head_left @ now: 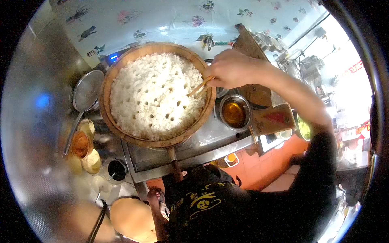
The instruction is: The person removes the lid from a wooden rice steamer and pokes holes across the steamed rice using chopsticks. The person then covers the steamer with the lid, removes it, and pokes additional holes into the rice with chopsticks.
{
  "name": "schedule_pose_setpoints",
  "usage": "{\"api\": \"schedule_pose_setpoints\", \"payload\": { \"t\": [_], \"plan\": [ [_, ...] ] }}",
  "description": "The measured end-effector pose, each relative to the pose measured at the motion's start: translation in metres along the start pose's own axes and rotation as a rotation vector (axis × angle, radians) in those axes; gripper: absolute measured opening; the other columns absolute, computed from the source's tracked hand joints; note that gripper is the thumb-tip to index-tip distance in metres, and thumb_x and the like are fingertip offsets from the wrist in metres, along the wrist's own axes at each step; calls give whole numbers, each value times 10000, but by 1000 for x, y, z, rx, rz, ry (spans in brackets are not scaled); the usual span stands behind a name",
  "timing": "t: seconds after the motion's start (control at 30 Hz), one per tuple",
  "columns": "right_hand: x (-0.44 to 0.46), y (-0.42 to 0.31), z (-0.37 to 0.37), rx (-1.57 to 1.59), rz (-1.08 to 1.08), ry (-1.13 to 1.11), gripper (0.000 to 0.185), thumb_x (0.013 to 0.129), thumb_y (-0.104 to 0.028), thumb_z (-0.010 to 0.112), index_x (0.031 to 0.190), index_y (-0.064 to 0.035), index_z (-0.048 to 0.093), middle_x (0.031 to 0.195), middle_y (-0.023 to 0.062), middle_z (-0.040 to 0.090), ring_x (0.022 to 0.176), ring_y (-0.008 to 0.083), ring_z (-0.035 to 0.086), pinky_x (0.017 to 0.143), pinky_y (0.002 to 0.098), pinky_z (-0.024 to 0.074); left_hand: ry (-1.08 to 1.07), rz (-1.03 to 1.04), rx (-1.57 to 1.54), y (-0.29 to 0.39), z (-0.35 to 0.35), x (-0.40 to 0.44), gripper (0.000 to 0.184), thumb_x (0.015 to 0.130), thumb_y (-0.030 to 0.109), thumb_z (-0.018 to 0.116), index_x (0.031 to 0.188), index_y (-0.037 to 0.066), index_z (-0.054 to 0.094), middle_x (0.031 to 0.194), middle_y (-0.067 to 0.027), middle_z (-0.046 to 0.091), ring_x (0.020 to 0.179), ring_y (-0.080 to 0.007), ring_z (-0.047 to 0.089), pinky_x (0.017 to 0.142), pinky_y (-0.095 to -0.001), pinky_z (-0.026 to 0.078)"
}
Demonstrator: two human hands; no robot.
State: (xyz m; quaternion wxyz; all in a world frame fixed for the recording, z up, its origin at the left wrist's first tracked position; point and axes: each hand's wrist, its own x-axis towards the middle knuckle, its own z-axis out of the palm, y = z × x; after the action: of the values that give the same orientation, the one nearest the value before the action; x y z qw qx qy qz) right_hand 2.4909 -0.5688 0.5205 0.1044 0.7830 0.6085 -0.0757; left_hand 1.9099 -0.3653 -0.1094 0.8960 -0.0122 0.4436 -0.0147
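Note:
My right hand (231,69) is closed around wooden chopsticks (201,86), whose tips are in the white rice at the right side of a round wooden tub (106,95). The rice (156,91) is heaped and dotted with small holes. My left hand (154,195) hangs low beside the black apron (202,190), below the tub's handle (173,160). Its fingers are too small and dim to make out, and something pale beside it is unclear.
Right of the tub stands a metal bowl of amber liquid (234,113), beside a cardboard box (272,119). At left are a mesh strainer (88,90), a bowl of orange-red powder (81,144) and a container of dark liquid (116,170). A steel counter edge (194,158) runs below the tub.

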Motion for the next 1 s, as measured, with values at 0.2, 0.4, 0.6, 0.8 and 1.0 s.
{"api": "schedule_pose_setpoints", "payload": {
  "t": [0.2,0.4,0.6,0.8,1.0],
  "plan": [
    [33,20,27,138,-48,-120,281,796,-270,600,743,-1,664,719,193,644,727,348,656,654,444,512,62,336,458,-19,17,2,157,915,166,544,796,67,517,643,-30,505,495,-106,452,420,-235,327],
    [37,23,21,216,69,-294,247,833,-225,613,750,6,634,639,145,597,629,303,597,621,424,477,-135,299,118,-32,48,-4,127,944,117,495,850,44,540,690,-51,544,555,-167,540,457,-258,415],
    [39,3,4,117,94,-260,231,830,-189,603,714,10,624,668,183,611,692,361,621,633,444,488,147,528,413,-41,71,-8,67,933,102,537,881,61,525,721,-44,532,579,-158,537,456,-288,416],
    [37,-3,7,-134,-163,-211,288,846,-223,589,716,31,628,677,196,613,672,369,616,615,447,479,-18,435,188,-28,26,13,253,998,225,403,833,59,501,654,-50,472,493,-158,475,425,-295,401],
    [42,12,17,70,20,-287,284,841,-227,583,693,10,633,691,208,608,674,368,616,620,450,484,-9,447,315,-23,28,13,172,954,176,519,838,50,536,651,-44,533,526,-141,531,429,-270,422]
  ]
}}
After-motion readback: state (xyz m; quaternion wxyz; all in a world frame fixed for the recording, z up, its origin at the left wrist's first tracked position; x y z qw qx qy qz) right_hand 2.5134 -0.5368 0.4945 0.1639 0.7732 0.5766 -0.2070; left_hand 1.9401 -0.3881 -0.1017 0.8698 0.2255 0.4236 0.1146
